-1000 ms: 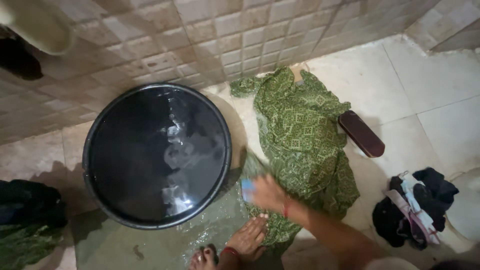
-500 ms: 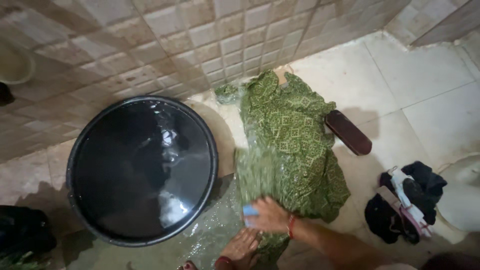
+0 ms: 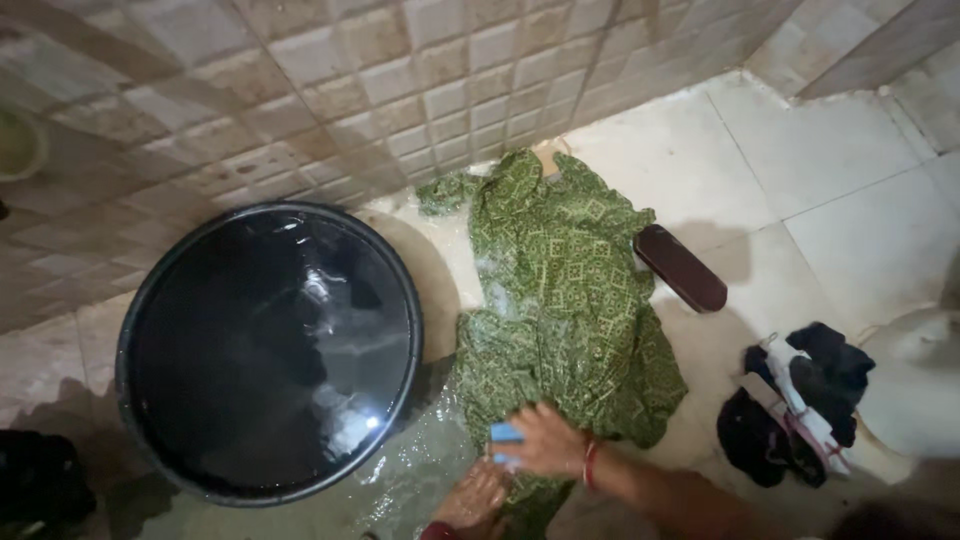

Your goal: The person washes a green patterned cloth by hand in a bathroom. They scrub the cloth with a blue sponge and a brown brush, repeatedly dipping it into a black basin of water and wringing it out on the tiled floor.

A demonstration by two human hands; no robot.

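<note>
1 black tub (image 3: 150, 400) holds water; right hand (image 3: 545, 440) fingers apparently grasp blue soap (image 3: 505, 433).

The right hand (image 3: 545, 440) has a bare forearm with a thin red bangle (image 3: 590, 463) at the wrist; the left hand (image 3: 472, 500) shows a red band too.

Beige square-tiled wall (image 3: 300, 90) meets a pale, wet tile floor (image 3: 860, 220) (larger slabs); dim warm light, hard shadows.
</note>
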